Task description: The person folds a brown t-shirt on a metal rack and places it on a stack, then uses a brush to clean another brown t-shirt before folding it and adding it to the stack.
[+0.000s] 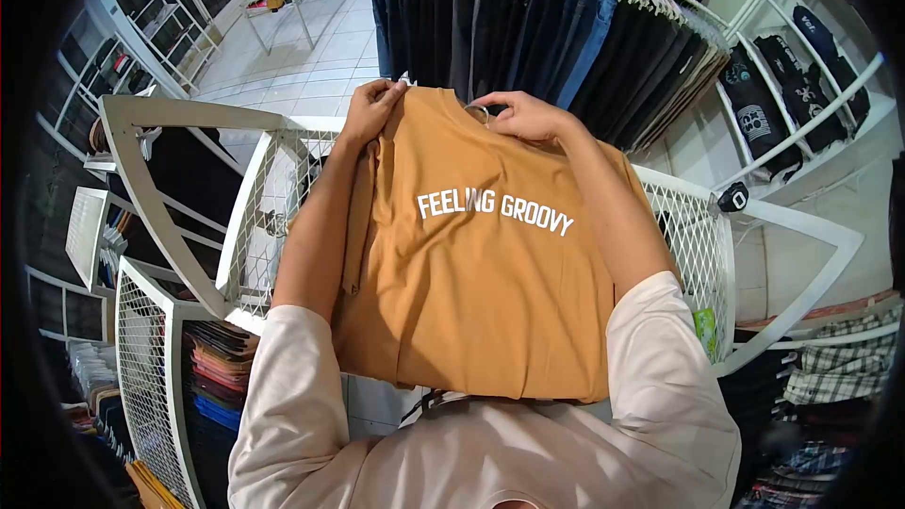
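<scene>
Left hand (370,108) fingers grasp the mustard T-shirt (481,292) at its shoulder. Right hand (524,117) fingers grasp the collar, with the hanger hook (482,113) just beside them. Keep both grips level so the fabric hangs flat.

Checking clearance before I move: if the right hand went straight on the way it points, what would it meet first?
The right hand, gripping the orange T-shirt, would probably meet the dark trousers hanging just beyond; depth between them is unclear.
</scene>
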Action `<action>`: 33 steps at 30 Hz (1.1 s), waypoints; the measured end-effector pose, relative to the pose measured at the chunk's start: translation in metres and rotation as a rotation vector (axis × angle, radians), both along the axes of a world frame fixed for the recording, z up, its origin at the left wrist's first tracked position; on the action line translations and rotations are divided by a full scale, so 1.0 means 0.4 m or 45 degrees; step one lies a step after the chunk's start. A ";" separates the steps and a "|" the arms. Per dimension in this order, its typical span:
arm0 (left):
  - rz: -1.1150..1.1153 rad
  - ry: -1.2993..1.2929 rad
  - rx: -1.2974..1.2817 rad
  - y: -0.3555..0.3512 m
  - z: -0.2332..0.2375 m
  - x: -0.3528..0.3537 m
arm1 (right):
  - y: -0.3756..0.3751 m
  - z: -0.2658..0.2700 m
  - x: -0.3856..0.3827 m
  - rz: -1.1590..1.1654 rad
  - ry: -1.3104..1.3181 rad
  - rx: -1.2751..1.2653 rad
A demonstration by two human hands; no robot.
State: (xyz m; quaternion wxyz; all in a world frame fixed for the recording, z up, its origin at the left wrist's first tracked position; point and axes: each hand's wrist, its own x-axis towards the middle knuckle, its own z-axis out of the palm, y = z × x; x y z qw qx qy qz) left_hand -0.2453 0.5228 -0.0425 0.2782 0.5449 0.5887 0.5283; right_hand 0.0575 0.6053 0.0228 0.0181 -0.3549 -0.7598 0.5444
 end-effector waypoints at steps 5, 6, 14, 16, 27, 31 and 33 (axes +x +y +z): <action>0.086 0.062 -0.085 -0.004 0.024 0.015 | -0.020 -0.029 -0.008 0.045 0.127 -0.129; 0.081 0.066 -0.085 0.000 0.021 0.012 | -0.028 -0.021 -0.010 -0.030 0.119 -0.314; 0.131 0.243 -0.030 0.021 -0.007 -0.010 | -0.114 0.045 0.015 -0.188 -0.244 0.482; 0.111 0.243 -0.031 0.000 0.017 0.008 | -0.102 0.035 0.087 -0.268 -0.050 0.621; 0.406 0.962 0.325 -0.232 0.088 0.081 | -0.169 -0.069 0.448 -0.821 -0.588 1.043; 0.029 0.767 0.075 -0.451 0.137 0.236 | -0.192 -0.066 0.450 -0.852 -0.417 1.096; -0.086 0.634 -0.072 -0.578 0.174 0.335 | -0.185 -0.081 0.448 -0.916 -0.356 1.059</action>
